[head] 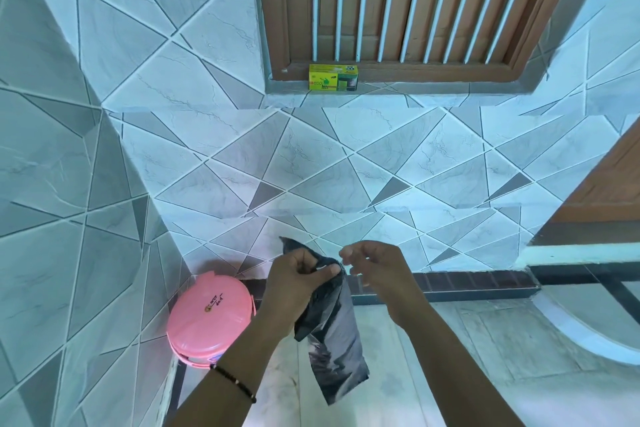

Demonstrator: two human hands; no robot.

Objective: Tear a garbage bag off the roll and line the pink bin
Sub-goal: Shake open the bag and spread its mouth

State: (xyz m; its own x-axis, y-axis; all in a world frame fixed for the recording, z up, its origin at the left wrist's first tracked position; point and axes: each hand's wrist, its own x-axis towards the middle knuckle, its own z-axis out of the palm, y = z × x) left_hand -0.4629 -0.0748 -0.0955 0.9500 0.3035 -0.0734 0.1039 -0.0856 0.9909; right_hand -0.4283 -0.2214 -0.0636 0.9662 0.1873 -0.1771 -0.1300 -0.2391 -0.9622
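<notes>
A dark grey garbage bag [337, 340] hangs folded in a narrow strip in front of me. My left hand [294, 282] pinches its top edge between thumb and fingers. My right hand [375, 269] is just right of the bag's top, fingers loosely curled, and I cannot tell whether its fingertips touch the plastic. The pink bin [209, 317] stands on the floor in the corner at the lower left, with its lid closed. A yellow-green garbage bag box [333, 77] sits on the window sill above. No roll shows outside the box.
Tiled walls meet in a corner behind the bin. A wooden window [415, 3] with white bars is above. A brown door [602, 191] stands at the right, with a raised white curved step [585, 333] below it.
</notes>
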